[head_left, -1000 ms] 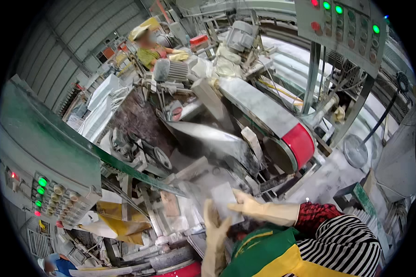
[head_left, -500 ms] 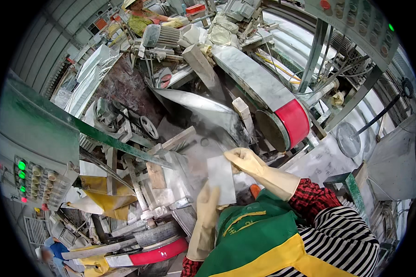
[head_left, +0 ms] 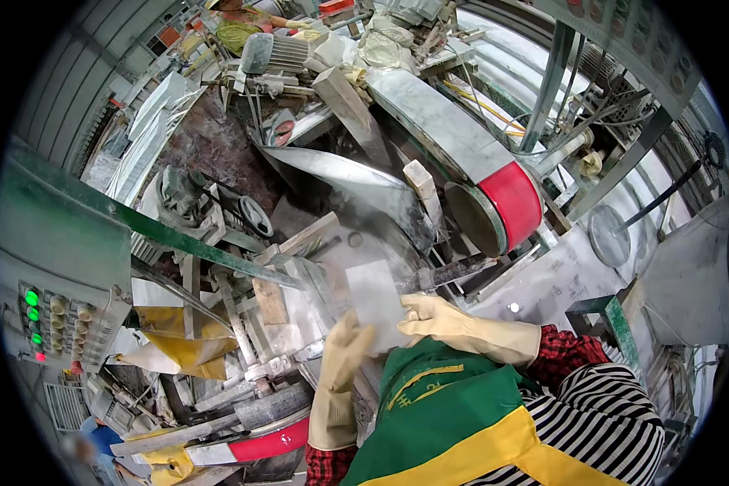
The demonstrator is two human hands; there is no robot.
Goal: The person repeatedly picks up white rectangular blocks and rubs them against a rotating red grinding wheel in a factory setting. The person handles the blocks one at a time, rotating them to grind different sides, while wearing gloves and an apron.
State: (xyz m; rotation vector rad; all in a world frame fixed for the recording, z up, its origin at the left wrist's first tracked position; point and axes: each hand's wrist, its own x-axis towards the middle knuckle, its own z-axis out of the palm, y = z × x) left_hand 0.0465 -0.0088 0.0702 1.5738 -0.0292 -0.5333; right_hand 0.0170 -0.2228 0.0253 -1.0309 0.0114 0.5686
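A thin, pale grey rectangular tile (head_left: 373, 296) is held up in front of my green and yellow apron. My left hand (head_left: 340, 364), in a cream rubber glove, closes on its lower left edge; the fingertips are smeared by motion. From the right, my gloved right hand (head_left: 454, 324) has its fingers pressed together at the tile's lower right edge. Past the tile, a dusty pale surface (head_left: 332, 255) lies below a curved metal guard (head_left: 348, 180).
Ahead on the right, a belt machine has a red-banded end (head_left: 512, 204). Another red-banded machine (head_left: 271, 441) stands at lower left, near a control panel (head_left: 57, 320) with lit green buttons. A green bar (head_left: 194, 243) crosses the left side. Other people are partly visible at upper and lower left.
The tile has moved slightly left and up, tilting a little. My right hand has come down to its lower right edge; my left hand has shifted left. An orange thing by the apron is now hidden.
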